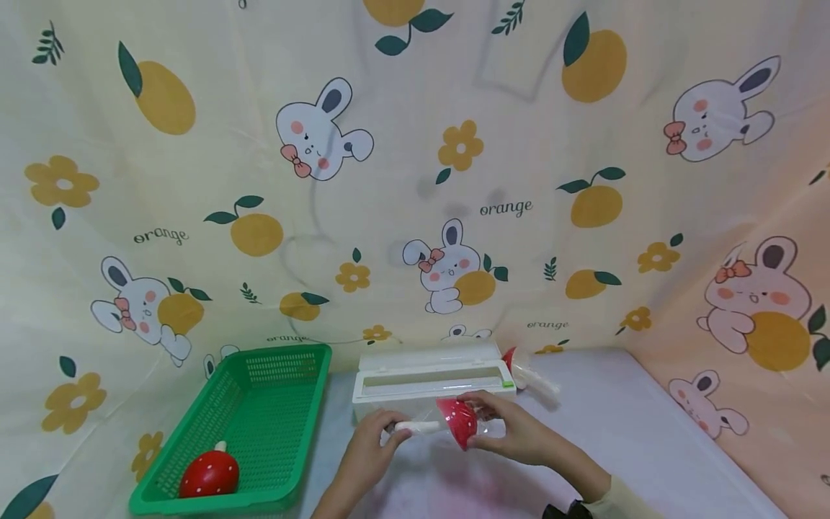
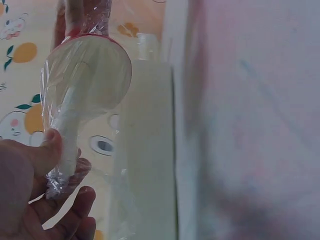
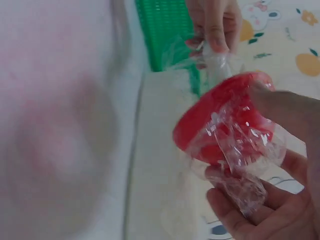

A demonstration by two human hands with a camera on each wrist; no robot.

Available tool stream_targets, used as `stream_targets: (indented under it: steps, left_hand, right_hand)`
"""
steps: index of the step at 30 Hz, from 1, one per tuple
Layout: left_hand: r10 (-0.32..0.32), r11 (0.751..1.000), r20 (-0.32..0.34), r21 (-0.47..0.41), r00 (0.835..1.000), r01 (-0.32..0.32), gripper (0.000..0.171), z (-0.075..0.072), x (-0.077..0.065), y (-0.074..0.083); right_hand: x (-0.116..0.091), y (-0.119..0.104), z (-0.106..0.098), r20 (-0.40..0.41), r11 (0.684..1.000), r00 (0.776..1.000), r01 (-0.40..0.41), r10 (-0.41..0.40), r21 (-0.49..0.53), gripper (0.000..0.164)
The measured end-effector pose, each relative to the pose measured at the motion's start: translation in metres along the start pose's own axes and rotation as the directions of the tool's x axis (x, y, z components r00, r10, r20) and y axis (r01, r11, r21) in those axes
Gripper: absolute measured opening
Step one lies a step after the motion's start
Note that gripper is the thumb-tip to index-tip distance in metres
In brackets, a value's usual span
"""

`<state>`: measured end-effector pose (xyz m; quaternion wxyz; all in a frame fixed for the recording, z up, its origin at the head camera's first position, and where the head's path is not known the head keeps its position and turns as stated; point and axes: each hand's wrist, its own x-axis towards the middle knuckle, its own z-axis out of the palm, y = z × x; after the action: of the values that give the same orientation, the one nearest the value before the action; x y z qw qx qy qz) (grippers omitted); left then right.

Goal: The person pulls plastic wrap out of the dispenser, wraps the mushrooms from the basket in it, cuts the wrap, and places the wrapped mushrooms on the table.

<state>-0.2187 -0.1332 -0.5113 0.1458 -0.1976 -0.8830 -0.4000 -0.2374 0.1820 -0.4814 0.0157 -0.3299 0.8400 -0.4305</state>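
Note:
A toy mushroom [image 1: 459, 424] with a red, white-dotted cap and a white stem lies sideways between both hands, wrapped in clear plastic film. My left hand [image 1: 371, 448] pinches the end of its stem, where the left wrist view shows the film [image 2: 57, 185] bunched up. On the cap's side, my right hand [image 1: 519, 434] holds the mushroom between thumb and fingers. Loose film [image 3: 245, 192] gathers at the top of the cap, close to the right fingers. Behind the hands stands a white film dispenser box [image 1: 382, 409] with its lid raised.
To the left stands a green plastic basket [image 1: 310, 447], with another red dotted mushroom [image 1: 210, 472] in its near corner. A second wrapped mushroom [image 1: 534, 380] lies beyond the box's right end. A patterned cloth [image 1: 402, 180] hangs behind the white table [image 1: 622, 418].

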Motion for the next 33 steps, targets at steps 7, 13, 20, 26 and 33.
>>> stream_targets:
  steps: [7, 13, 20, 26, 33]
  left_hand:
    - [-0.042, 0.998, 0.036, 0.043, 0.998, 0.04, 0.023, 0.013, -0.007, -0.013]
    - [-0.039, 0.997, 0.052, 0.065, 0.998, 0.035, 0.019, 0.021, -0.004, -0.02]
    - [-0.073, 0.995, 0.084, 0.079, 0.994, 0.066, 0.018, 0.026, 0.003, -0.025]
    - [-0.21, 0.977, 0.157, 0.057, 0.965, 0.203, 0.018, 0.038, 0.015, -0.033]
    - [-0.249, 0.968, 0.206, 0.089, 0.946, 0.235, 0.024, 0.045, 0.022, -0.038]
  right_hand:
    - [-0.005, 0.027, 0.025, -0.102, 0.994, 0.989, 0.105, -0.103, 0.011, 0.066]
    - [-0.003, 0.046, 0.038, -0.14, 0.991, 0.982, 0.131, -0.128, 0.012, 0.07]
    - [0.004, 0.057, 0.043, -0.139, 0.987, 0.978, 0.144, -0.153, -0.076, 0.073]
    - [0.009, 0.063, 0.044, -0.081, 0.984, 0.984, 0.154, -0.161, -0.091, 0.081]
    - [0.013, 0.062, 0.044, -0.059, 0.97, 0.978, 0.19, -0.2, -0.151, 0.084]
